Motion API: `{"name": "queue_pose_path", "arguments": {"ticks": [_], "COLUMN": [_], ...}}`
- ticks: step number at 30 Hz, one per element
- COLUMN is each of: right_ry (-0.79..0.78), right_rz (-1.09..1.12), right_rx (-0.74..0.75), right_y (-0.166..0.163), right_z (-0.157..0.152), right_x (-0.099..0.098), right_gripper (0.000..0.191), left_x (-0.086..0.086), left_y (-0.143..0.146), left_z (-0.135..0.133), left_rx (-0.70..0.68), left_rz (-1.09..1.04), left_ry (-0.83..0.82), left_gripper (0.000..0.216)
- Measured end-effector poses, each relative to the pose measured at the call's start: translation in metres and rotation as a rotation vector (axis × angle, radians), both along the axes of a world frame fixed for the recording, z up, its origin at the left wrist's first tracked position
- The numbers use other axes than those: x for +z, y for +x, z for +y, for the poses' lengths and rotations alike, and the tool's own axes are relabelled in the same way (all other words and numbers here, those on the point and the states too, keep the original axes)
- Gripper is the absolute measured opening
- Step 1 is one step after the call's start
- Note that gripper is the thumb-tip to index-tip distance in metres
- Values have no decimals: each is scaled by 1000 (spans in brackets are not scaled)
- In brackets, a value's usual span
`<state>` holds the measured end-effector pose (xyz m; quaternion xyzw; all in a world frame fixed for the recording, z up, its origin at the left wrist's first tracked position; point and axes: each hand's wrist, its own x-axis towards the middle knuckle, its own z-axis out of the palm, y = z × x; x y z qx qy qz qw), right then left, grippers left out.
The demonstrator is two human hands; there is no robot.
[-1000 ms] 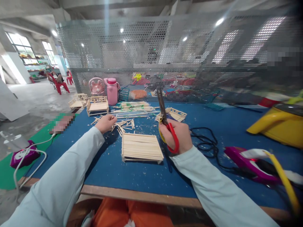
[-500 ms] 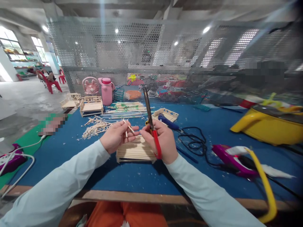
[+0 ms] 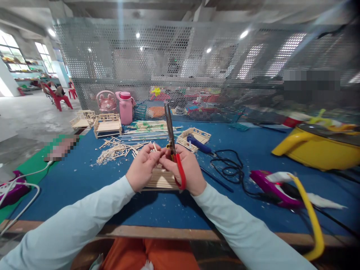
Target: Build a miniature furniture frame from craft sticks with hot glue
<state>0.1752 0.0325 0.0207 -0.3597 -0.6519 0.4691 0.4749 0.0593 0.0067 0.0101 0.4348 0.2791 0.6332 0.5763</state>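
Observation:
My left hand (image 3: pixel 144 167) is closed on a short wooden stick (image 3: pixel 155 147), its fingertips meeting those of the other hand. A pair of red-handled scissors (image 3: pixel 180 170) hangs in my right hand (image 3: pixel 187 168), blades pointing up and away; whether the right fingertips also grip the stick is hidden. Just beneath both hands sits a small slatted piece made of wooden sticks (image 3: pixel 161 180), partly covered by them. Behind it, a blue hot glue gun (image 3: pixel 200 144) rests against a small railed stick frame (image 3: pixel 206 135).
Cut sticks and scraps (image 3: pixel 112 153) lie left of my hands. Finished miniature stick benches (image 3: pixel 108 127) and a pink bottle (image 3: pixel 125 108) stand farther back. On the right are a coiled black cord (image 3: pixel 229 165), a purple power strip (image 3: pixel 277 189) and a yellow pot (image 3: pixel 315 148). A perforated metal screen (image 3: pixel 157 63) rises behind.
My hands have come together, the left moving right with the stick and the right moving slightly left with the scissors. More of the railed frame behind shows now.

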Motion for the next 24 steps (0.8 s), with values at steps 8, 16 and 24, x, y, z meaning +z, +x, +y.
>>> {"name": "queue_pose_path", "arguments": {"ticks": [8, 16, 24], "right_ry": [182, 302, 346], "right_rz": [-55, -150, -188], "right_rx": [-21, -22, -134], "right_y": [4, 3, 2], "right_z": [-2, -6, -3], "right_x": [-1, -6, -9], "right_gripper": [29, 37, 28], "left_x": [2, 9, 8], "left_y": [-2, -1, -1], "left_z": [-1, -4, -5], "left_rx": [104, 41, 41], "left_rz": [-129, -235, -222], "left_ry": [-145, -206, -251], "left_gripper": [13, 14, 14]}}
